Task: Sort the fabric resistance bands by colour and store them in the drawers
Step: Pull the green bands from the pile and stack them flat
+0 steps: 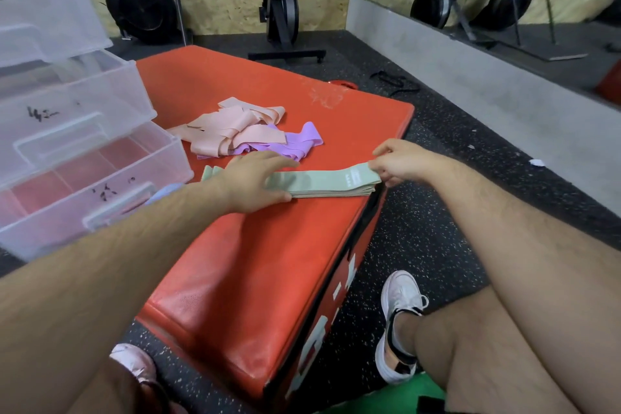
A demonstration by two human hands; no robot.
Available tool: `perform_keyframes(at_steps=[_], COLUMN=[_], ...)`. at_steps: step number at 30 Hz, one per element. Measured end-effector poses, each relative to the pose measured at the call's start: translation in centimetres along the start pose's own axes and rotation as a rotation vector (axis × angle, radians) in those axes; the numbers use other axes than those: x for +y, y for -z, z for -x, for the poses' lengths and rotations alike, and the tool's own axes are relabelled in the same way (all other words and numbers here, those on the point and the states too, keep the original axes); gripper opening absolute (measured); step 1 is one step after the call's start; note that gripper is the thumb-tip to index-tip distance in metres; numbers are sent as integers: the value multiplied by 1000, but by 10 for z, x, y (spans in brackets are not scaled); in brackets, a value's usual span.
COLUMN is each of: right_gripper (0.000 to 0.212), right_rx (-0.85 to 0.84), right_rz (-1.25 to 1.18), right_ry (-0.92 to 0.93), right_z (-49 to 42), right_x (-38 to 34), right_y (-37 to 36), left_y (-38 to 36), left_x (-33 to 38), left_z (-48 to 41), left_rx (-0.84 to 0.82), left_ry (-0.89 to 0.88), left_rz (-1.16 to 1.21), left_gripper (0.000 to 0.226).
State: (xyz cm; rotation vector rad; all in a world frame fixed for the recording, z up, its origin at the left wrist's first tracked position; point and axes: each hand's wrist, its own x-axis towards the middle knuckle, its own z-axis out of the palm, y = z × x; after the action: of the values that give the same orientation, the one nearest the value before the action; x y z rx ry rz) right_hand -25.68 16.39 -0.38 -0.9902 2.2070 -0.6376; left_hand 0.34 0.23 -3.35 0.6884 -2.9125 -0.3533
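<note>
A flat stack of pale green bands lies across the right edge of the red padded box. My left hand rests palm down on the stack's left half, fingers spread. My right hand pinches the right end of the top green band. Behind them lies a loose heap of peach bands with purple bands partly under and beside it. At the left stands a clear plastic drawer unit; its lowest drawer is pulled out, and the one above it juts out less.
The box stands on a dark speckled rubber floor. My feet in white shoes are beside the box. Exercise machines stand at the back wall, a black strap lies on the floor, and a concrete ledge runs along the right.
</note>
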Motion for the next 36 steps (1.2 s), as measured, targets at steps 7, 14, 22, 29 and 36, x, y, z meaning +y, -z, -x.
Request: perform_keyframes(at_steps=[7,14,22,29,36], right_gripper=[27,36,29,21,16], right_rx=[-155,-122,-16,209,203], right_rz=[-363,-255,-303,-130,-62], right_ry=[-218,-224,-162,-143,-19], right_z=[3,-3,8,32,36], right_x=[1,-5,-11,-9,-68], right_y=[-9,-20,7,40,10], left_y=[-15,-19,-20,-21,0], left_x=[12,9,17,39,18], left_z=[-15,-9,-13,-15,5], left_rx=[-14,12,29,19,199], left_ry=[-2,-5,-50,-86,161], left_rz=[57,29,50,-32,-102], left_gripper=[25,21,20,38,33])
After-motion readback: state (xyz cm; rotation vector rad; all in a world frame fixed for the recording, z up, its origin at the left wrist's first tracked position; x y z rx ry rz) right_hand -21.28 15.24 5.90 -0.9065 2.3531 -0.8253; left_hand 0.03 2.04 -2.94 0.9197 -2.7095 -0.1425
